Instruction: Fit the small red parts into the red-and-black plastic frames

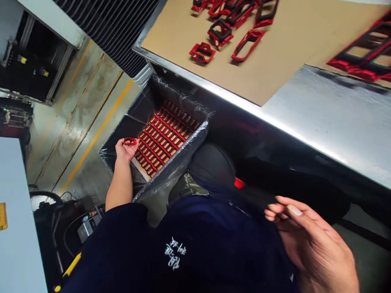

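Note:
My left hand point(126, 151) is closed on a small red-and-black rectangular frame point(130, 141), held over the near-left side of a box lined with dark plastic point(191, 140). Inside the box, rows of similar red-and-black frames point(163, 140) lie side by side on brown card. My right hand point(314, 240) hangs at the lower right in front of my body, loosely curled, fingers apart and nothing visible in it. More loose frames point(220, 32) rest on a brown cardboard sheet point(180, 24) on the table above.
A metal-edged table point(342, 114) runs along the upper right, with a bigger group of red-and-black frames point(366, 53) at its right end. Left of the box is a floor with yellow lines point(100, 134). Ribbed dark equipment point(113, 28) stands behind the box.

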Demonstrator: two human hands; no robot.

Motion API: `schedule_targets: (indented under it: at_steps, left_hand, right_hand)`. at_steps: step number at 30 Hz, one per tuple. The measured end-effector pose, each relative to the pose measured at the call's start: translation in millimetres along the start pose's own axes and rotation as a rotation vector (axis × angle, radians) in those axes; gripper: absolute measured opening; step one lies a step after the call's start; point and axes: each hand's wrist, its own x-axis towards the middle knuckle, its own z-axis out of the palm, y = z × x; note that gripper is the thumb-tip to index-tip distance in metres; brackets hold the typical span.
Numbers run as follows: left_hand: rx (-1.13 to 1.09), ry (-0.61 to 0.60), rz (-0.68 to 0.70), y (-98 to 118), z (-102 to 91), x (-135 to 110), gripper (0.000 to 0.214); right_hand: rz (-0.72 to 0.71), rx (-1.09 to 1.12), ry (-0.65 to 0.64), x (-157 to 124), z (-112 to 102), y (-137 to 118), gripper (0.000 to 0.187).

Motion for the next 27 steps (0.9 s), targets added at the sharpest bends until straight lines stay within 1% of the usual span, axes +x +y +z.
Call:
schedule_targets:
  at_steps: [2, 5, 7, 10, 13, 15, 17, 20, 23, 25, 27]
  left_hand:
    - [0.034, -0.047, -0.007, -6, -11.3, -1, 0.033]
    - [0.126, -0.126, -0.001, -14, -21.6, -4, 0.036]
    - [0.220, -0.167, 0.016, -17, -28.7, -4, 0.037]
    - [0.438, -0.203, 0.030, -19, -45.2, 0, 0.030]
    - [0.755, -0.229, -0.009, -29, -68.0, 5, 0.029]
    - [0.986, -0.264, -0.054, -42, -82.8, 3, 0.033]
    - [1.205, -0.318, -0.097, -60, -94.4, -5, 0.034]
    - [1.486, -0.423, -0.143, -89, -105.1, -21, 0.034]
    - [1.692, -0.530, -0.175, -112, -111.0, -33, 0.034]
    - [1.792, -0.579, -0.192, -120, -114.1, -36, 0.035]
    - [1.872, -0.614, -0.205, -125, -116.3, -37, 0.037]
  right_hand:
    - [0.019, -0.005, 0.006, 2, 4, 0, 0.021]
    - [0.056, 0.006, 0.003, 6, 10, 2, 0.034]
    - [0.070, 0.012, -0.003, 7, 13, 2, 0.038]
    - [0.079, -0.006, 0.004, 9, 16, 2, 0.035]
    - [0.075, -0.053, 0.020, 11, 18, 0, 0.026]
    - [0.068, -0.095, 0.026, 13, 19, -1, 0.020]
    - [0.056, -0.138, 0.036, 15, 23, -1, 0.016]
    - [0.035, -0.185, 0.045, 17, 30, -1, 0.014]
    - [0.028, -0.205, 0.047, 19, 37, 0, 0.014]
    - [0.027, -0.212, 0.047, 20, 40, 0, 0.013]
    - [0.027, -0.213, 0.041, 22, 41, -1, 0.014]
